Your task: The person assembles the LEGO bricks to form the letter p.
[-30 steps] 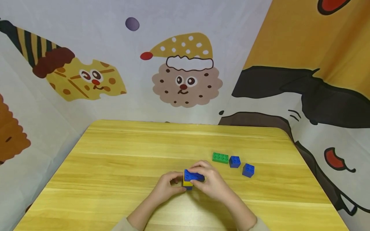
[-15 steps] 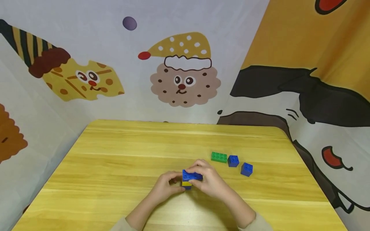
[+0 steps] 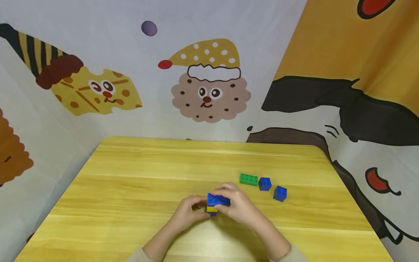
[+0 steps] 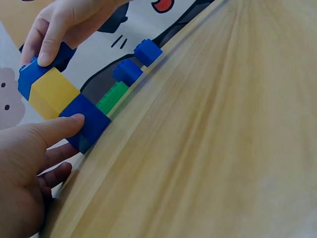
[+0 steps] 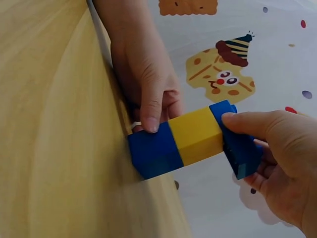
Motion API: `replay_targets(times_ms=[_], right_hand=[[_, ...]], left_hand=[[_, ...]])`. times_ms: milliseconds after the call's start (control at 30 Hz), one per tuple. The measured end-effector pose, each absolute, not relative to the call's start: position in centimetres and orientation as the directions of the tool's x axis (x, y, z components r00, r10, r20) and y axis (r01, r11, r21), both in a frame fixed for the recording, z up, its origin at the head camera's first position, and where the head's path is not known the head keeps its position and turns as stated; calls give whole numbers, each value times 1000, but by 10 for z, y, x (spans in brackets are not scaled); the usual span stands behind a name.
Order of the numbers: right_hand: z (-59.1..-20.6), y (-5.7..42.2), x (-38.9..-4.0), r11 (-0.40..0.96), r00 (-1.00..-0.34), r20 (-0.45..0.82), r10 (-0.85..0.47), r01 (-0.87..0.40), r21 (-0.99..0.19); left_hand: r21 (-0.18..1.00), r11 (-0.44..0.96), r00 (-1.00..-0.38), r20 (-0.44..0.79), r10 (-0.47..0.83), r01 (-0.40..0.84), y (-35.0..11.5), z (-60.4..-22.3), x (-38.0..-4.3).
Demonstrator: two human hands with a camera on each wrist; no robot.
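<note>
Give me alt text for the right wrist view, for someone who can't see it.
A right hand grips a blue top brick on a yellow brick, over a blue bottom brick that a left hand holds. A wooden table and a cartoon-printed cloth also show.

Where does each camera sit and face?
Head: on the head, facing forward and down at the table; left hand, right hand, forearms show.
Left wrist: on that wrist, facing the brick stack; left hand near, right hand beyond.
Right wrist: on that wrist, facing the stack; right hand near, left beyond.
Both wrist views show the yellow brick.
</note>
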State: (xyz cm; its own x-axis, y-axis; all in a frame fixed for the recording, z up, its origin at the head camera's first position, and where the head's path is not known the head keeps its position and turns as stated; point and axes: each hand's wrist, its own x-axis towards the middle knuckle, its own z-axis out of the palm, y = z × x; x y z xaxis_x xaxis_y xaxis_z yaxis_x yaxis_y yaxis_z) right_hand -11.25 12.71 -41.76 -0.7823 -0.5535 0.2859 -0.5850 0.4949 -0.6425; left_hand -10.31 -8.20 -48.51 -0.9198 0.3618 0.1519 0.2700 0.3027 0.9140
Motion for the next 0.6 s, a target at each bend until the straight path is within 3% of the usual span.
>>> replay_targets(times_ms=[133,400,600], right_hand=[[-424,130,-112,459,-762,347,-547,-620,-637],[-432,142,-107,401,-784,383,-488,-591,-700],[-433,152,-107,380,-753,466,-464,-645,-663]], left_hand=[[910,313,-921,152,359,272,-83,-489,-104],[911,311,-920,148,363,269,-86,-501,-108],[914,316,-925,135,356,255,-85,-500,-107]])
